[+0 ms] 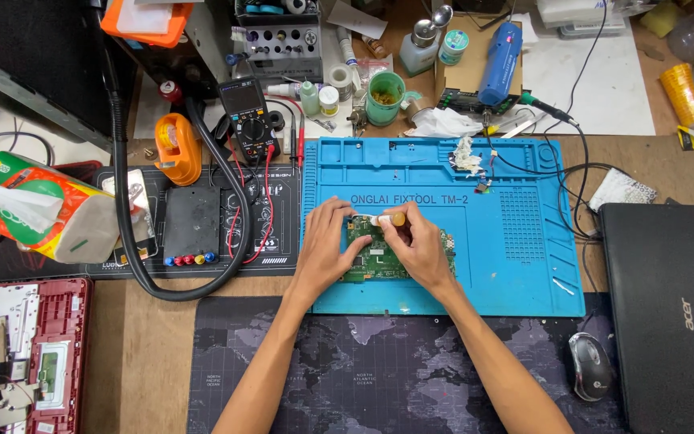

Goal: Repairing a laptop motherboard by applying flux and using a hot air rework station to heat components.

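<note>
There is just one camera, worn on the person's head. It looks almost straight down at the desk from high up. The blue mat (516, 241) sits in the middle. The person's arms come in from the near edge. Tools lie at the far edge, a black laptop (672, 321) at the right.

Your left hand (324, 245) rests on the green circuit board (379, 261) lying on the blue mat (516, 241). Your right hand (421, 245) pinches a small amber-tipped tube (389, 219) over the board's top edge. A multimeter (246, 116) sits on the worktop (150, 354), well left.
</note>
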